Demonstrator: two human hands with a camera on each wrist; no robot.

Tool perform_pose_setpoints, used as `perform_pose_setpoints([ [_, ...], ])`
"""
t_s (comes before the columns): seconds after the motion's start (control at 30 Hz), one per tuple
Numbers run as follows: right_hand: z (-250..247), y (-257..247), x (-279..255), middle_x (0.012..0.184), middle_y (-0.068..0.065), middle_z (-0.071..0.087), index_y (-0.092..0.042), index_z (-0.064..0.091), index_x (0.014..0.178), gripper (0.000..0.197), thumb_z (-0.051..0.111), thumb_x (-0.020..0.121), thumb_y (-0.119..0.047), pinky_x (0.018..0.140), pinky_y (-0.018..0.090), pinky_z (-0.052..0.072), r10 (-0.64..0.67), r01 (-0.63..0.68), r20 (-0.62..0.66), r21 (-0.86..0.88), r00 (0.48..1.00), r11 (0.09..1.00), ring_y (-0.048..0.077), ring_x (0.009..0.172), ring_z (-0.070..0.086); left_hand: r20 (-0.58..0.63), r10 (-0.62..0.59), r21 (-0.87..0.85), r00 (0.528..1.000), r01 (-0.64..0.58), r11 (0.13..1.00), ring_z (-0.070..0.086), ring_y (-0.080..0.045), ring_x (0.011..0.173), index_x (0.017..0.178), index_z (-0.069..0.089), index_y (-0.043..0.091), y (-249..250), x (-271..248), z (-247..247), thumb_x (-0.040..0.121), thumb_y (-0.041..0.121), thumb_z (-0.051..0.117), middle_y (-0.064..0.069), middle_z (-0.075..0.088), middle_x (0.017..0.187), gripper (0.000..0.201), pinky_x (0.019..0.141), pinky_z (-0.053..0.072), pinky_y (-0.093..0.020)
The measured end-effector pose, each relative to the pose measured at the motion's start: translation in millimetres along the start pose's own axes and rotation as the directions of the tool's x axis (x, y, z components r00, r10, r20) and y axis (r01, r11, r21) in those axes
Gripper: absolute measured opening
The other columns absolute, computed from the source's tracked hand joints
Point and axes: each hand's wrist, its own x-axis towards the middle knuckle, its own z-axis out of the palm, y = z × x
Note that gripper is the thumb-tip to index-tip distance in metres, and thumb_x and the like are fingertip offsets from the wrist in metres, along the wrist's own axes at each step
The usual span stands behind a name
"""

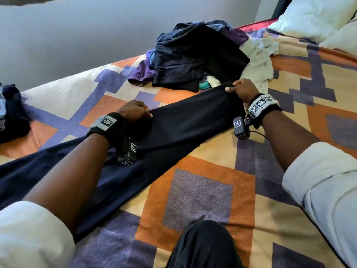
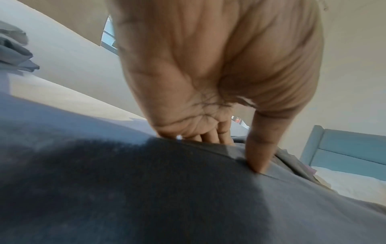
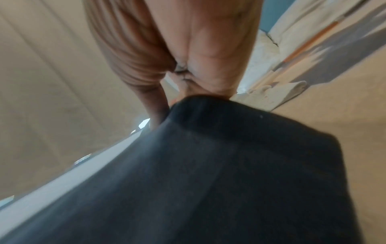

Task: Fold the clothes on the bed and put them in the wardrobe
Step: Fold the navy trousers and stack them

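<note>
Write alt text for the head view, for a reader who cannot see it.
Two hands stretch a long dark navy garment flat across a patterned bedspread: the right hand grips its far end, the left hand pinches its edge midway. Behind lies a pile of unfolded clothes, with a white pillow at upper right.

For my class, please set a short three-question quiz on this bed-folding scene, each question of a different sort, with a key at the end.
1. True or false: the right hand grips the far end of the dark navy garment.
2. Multiple choice: the left hand is
A. lifting a pillow
B. pinching the navy garment's edge partway along its length
C. resting on the wall
3. Fill in: the pile of unfolded clothes lies on the patterned ____.

Key
1. True
2. B
3. bedspread
</note>
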Motion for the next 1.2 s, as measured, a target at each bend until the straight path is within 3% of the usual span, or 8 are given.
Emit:
perform_pose_setpoints([
  [0.23,25,-1,14,0.084,0.0,0.052,-0.016,0.041,0.088,0.028,0.069,0.086,-0.02,0.067,0.023,0.038,-0.112,0.081,-0.209,-0.152,0.971,0.985,0.021,0.088,0.052,-0.255,0.091,0.131,0.962,-0.059,0.99,0.06,-0.027,0.092,0.092,0.061,0.015,-8,18,19,0.084,0.005,0.06,-0.005,0.065,0.094,0.013,0.077,0.043,-0.03],
  [0.33,24,10,22,0.128,0.018,0.059,-0.003,0.052,0.118,0.053,0.07,0.085,-0.04,0.09,0.031,0.043,0.046,-0.071,-0.09,-0.296,0.995,0.952,0.031,0.116,0.057,-0.276,0.14,0.338,0.951,-0.04,0.94,0.055,-0.036,0.109,0.102,0.059,0.015,-15,23,34,0.088,0.012,0.057,-0.015,0.063,0.113,0.014,0.09,0.042,-0.041],
  [0.47,12,27,25,0.109,0.011,0.066,-0.007,0.065,0.097,0.056,0.085,0.065,-0.049,0.083,0.033,0.048,0.271,-0.213,0.152,-0.318,0.95,0.924,0.028,0.097,0.062,-0.328,0.22,0.469,0.919,-0.044,0.882,0.052,-0.036,0.113,0.111,0.056,0.013,-15,18,45,0.092,0.029,0.06,-0.018,0.06,0.119,0.025,0.095,0.037,-0.044],
  [0.53,4,24,19,0.107,0.012,0.068,-0.002,0.067,0.098,0.06,0.091,0.059,-0.041,0.079,0.033,0.053,0.328,-0.208,0.247,-0.41,0.912,0.888,0.026,0.09,0.065,-0.192,0.241,0.416,0.951,-0.143,0.898,0.059,-0.033,0.095,0.097,0.058,0.014,-11,12,47,0.094,0.037,0.06,-0.016,0.066,0.103,0.024,0.081,0.043,-0.039],
  [0.63,-3,10,10,0.12,0.022,0.061,0.006,0.062,0.113,0.042,0.06,0.095,-0.032,0.079,0.033,0.043,0.172,-0.026,0.171,-0.632,0.97,0.775,0.033,0.1,0.059,0.082,0.25,0.45,0.965,-0.259,0.855,0.058,-0.027,0.09,0.089,0.055,0.02,-5,2,57,0.09,0.051,0.061,-0.004,0.061,0.095,0.032,0.073,0.042,-0.035],
  [0.83,10,29,1,0.126,0.018,0.062,0.002,0.063,0.121,0.039,0.063,0.092,-0.023,0.081,0.026,0.045,0.127,-0.114,-0.023,-0.614,0.992,0.781,0.032,0.118,0.057,0.21,0.145,0.626,0.967,-0.247,0.74,0.026,-0.028,0.145,0.15,0.032,0.028,-8,-19,72,0.086,0.072,0.051,-0.004,0.028,0.156,0.081,0.113,0.03,-0.052],
  [1.0,19,31,-19,0.131,0.024,0.054,0.003,0.054,0.123,0.037,0.06,0.09,-0.013,0.098,0.041,0.043,0.08,-0.192,-0.228,-0.529,0.97,0.826,0.041,0.121,0.051,0.262,0.048,0.656,0.964,-0.215,0.724,-0.013,-0.023,0.152,0.156,-0.007,0.034,-25,-40,85,0.077,0.083,0.049,0.0,-0.016,0.165,0.11,0.121,-0.002,-0.054],
  [1.2,2,36,-37,0.136,0.023,0.05,0.0,0.053,0.128,0.06,0.064,0.086,-0.043,0.101,0.043,0.042,0.089,-0.239,-0.316,-0.475,0.944,0.847,0.04,0.125,0.048,0.132,0.478,0.743,0.868,-0.406,0.532,0.04,-0.03,0.13,0.144,0.037,0.023,-6,-72,110,0.083,0.061,0.06,-0.008,0.042,0.139,0.076,0.106,0.035,-0.043],
])
